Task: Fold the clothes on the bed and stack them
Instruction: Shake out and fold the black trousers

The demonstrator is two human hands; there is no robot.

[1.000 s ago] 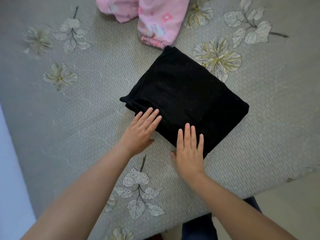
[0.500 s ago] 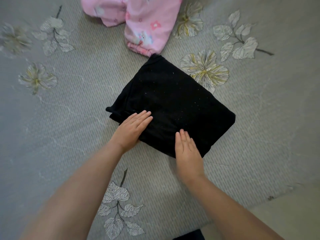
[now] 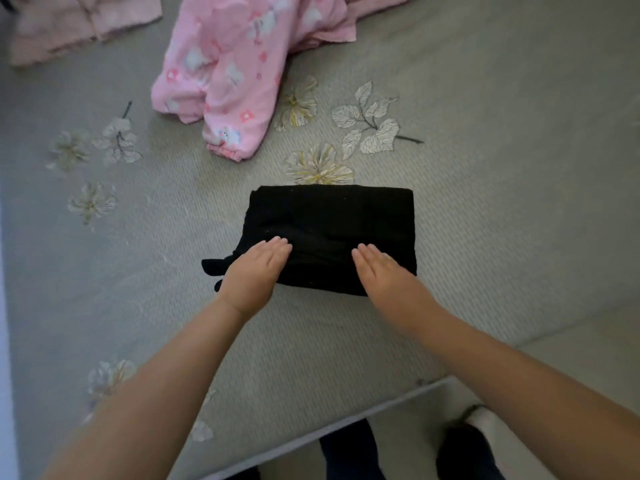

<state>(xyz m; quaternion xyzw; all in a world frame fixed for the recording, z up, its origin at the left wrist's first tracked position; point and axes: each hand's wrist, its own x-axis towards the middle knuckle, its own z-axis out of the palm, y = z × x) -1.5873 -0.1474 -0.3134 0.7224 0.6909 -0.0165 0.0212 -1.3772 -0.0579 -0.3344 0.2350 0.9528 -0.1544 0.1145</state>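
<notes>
The folded black garment (image 3: 329,233) lies on the grey flowered bed cover (image 3: 485,202), close to the bed's near edge and in front of the person; both hands rest flat on its near half, the left hand (image 3: 254,275) at about eight o'clock on the bundle and the right hand (image 3: 384,275) at about five o'clock, fingers straight and close together, gripping nothing, only pressing down; to my eye the step in hand is smoothing and squaring the fold, and it would go best with the palms kept flat and swept outward from the middle toward nine and three o'clock, so trapped air and ridges leave at the sides rather than bunching; a black tail of cloth (image 3: 214,268) pokes out at the bundle's nine o'clock side, just beside the left wrist, and I would tuck it under before anything gets stacked on top, or the pile may sit lopsided; a pink printed garment (image 3: 225,74) lies crumpled at about eleven o'clock, well apart from the black one and not yet folded, with a paler pink piece (image 3: 69,26) further off at ten o'clock; the pink print shows small flowers and cartoon animals; I can read no brand, label or writing anywhere.
</notes>
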